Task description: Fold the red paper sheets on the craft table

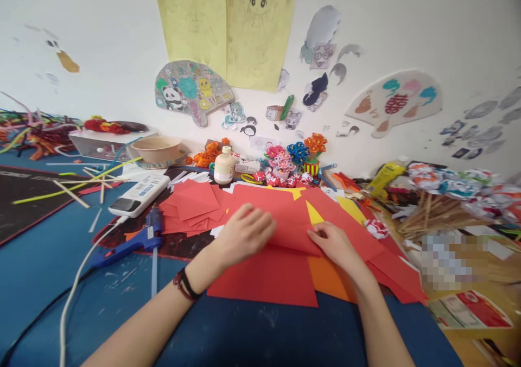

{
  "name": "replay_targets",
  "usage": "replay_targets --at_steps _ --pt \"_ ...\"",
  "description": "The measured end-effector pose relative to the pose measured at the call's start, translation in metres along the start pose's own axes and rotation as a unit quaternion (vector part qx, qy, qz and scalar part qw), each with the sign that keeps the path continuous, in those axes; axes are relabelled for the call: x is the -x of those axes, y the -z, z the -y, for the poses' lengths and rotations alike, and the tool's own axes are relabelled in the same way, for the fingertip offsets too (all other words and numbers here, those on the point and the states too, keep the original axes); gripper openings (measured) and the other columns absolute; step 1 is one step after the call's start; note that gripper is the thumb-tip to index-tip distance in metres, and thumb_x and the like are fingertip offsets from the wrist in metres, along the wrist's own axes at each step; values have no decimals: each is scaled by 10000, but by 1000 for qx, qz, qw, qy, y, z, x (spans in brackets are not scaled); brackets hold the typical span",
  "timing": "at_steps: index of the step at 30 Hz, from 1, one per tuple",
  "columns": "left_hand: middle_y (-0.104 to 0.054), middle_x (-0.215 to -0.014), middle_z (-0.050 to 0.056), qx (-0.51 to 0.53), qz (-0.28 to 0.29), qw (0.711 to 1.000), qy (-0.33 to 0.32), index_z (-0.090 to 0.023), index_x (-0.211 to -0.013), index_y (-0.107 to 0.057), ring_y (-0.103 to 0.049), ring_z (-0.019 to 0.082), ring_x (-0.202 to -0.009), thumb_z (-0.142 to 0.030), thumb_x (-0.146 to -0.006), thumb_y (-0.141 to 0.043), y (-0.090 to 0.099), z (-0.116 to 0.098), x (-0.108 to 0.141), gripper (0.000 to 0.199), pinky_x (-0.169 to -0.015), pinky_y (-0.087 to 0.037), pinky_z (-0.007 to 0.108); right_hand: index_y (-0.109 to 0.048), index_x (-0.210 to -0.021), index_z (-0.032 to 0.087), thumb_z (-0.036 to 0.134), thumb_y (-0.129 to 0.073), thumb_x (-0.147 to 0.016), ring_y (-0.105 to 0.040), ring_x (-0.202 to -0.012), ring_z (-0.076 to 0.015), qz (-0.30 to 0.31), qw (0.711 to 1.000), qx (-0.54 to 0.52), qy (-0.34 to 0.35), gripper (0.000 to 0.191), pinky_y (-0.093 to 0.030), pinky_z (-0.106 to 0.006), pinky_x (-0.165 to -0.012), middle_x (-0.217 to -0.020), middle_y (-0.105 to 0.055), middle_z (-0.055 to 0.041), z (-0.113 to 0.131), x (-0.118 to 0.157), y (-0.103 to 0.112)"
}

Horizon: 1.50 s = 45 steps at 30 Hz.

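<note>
A large red paper sheet (264, 280) lies at the middle of the blue table, with another red sheet (285, 215) folded or lying above it. My left hand (247, 233) rests over the upper red sheet, its fingers curled together; what lies under them is hidden. At the right corner of that sheet, my right hand (330, 240) pinches the edge between thumb and fingers. Orange paper (331, 280) shows beneath my right wrist. More red sheets (391, 272) spread out to the right, and small red squares (197, 201) are piled to the left.
A blue glue gun (142, 239) and a white power strip (140, 193) with cables lie on the left. Behind the paper stand a glue bottle (224, 166), a bowl (157, 150) and paper flowers (299, 155). Wooden sticks (425, 215) are at the right.
</note>
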State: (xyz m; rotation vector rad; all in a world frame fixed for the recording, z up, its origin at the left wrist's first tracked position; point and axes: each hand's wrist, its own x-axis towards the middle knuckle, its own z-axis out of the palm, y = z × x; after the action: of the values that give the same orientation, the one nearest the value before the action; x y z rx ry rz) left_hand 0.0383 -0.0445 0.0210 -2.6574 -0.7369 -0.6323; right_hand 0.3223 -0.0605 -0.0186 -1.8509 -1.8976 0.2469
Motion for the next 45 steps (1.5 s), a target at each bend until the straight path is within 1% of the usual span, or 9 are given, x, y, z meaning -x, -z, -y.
replay_targets --at_steps 3,8,15,19,23,26,30,40,45 --pt "-612 -1227 150 29 31 996 -73 -147 -1273 -514 -554 234 -1109 -141 -984 -285 -12 -21 -4 368 -1012 -360 429 -409 -545 211 408 -516 -800 -449 -581 -153 -3 1000 -9 -7 340 -300 -276 -550 -583 -493 1 1 1 2" --pt "-421 -1487 78 98 85 991 -27 -262 -1459 -335 -392 234 -1351 -178 -992 -293 -33 -23 -2 477 -1094 -259 431 -410 -558 214 419 -520 -804 -452 -591 -156 1 1000 -14 -18 338 -308 -278 -559 -601 -519 -4 6 3 6" --pt "-403 -1502 59 143 115 983 1 -319 -1477 -311 -359 239 -1384 -373 -1014 -284 -36 -17 -3 467 -1105 -231 409 -477 -610 209 395 -500 -829 -470 -593 -161 3 999 1 -33 288 -314 -277 -564 -605 -534 -7 1 4 3" --pt "-375 -1519 36 147 116 982 -23 -388 -1460 -324 -341 242 -1395 -406 -1006 -308 -35 -17 -4 455 -1105 -233 407 -584 -860 193 394 -508 -829 -541 -656 -185 5 999 -4 -51 217 -373 -279 -599 -696 -591 -20 -2 6 1" --pt "-357 -1529 26 141 122 982 -26 -409 -1461 -314 -322 252 -1406 -426 -1004 -302 -37 -15 -4 458 -1110 -222 424 -538 -1142 183 406 -519 -843 -605 -862 -241 -10 998 -5 -58 374 -457 -334 -736 -908 -636 -81 6 9 4" --pt "-373 -1520 33 136 121 983 -27 -394 -1474 -292 -314 256 -1410 -440 -1001 -306 -40 -14 -5 476 -1115 -214 437 -492 -1265 229 417 -525 -865 -536 -1160 -274 -2 1000 -22 2 443 -422 -410 -960 -1237 -575 -119 12 13 7" --pt "-368 -1522 42 128 125 983 -43 -361 -1479 -296 -299 257 -1417 -458 -999 -299 -43 -12 -7 490 -1112 -232 442 -428 -1375 296 453 -455 -920 -345 -1388 -249 94 993 -39 54 482 -301 -447 -1123 -1507 -382 -57 14 16 4" --pt "-381 -1514 27 150 129 973 -117 -270 -1501 -267 -294 206 -1423 -285 -1022 -270 -33 -14 -5 479 -1145 -247 380 -395 -1427 306 485 -396 -943 -300 -1421 -230 125 991 -5 56 516 -281 -442 -1153 -1539 -342 -28 19 16 7" --pt "-394 -1505 30 182 132 969 -105 -264 -1513 -234 -287 191 -1426 -305 -1016 -309 -35 -11 -6 504 -1173 -223 378 -378 -1447 322 509 -392 -944 -259 -1437 -234 147 987 -8 57 537 -249 -449 -1165 -1559 -302 -13 19 16 15"
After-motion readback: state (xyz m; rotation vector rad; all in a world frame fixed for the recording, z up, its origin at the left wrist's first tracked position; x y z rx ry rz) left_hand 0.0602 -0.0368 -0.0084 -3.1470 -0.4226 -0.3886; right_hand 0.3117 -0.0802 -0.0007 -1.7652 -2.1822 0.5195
